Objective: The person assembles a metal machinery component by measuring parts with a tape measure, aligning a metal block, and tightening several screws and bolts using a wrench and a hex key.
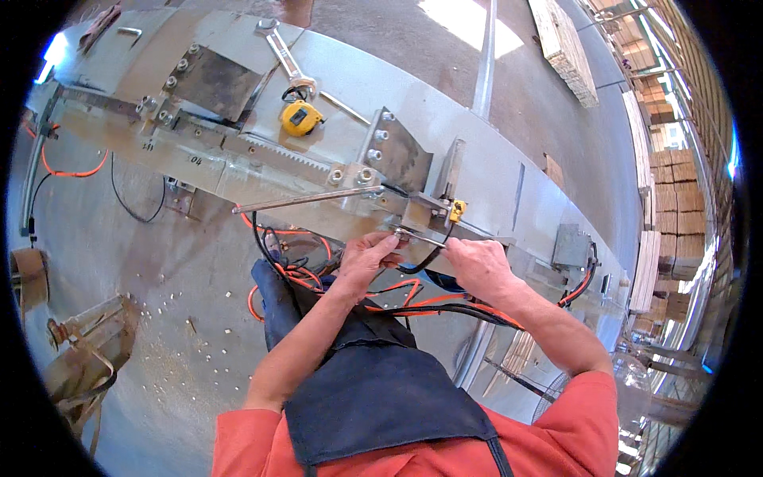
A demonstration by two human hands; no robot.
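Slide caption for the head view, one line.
Right hand grips a slim tool, left hand at its tip; tape measure and wrench lie on the beam.

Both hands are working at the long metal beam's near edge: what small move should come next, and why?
I'd probably have the right hand gently nudge the thin metal rod toward the small metal fitting, feeling for a firm seat. The rod runs from that hand to the fitting, which the left hand seems to pinch, but whether its tip is seated is too small to tell.

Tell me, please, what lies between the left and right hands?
Head view: a thin metal rod extends from the right hand toward the left hand.
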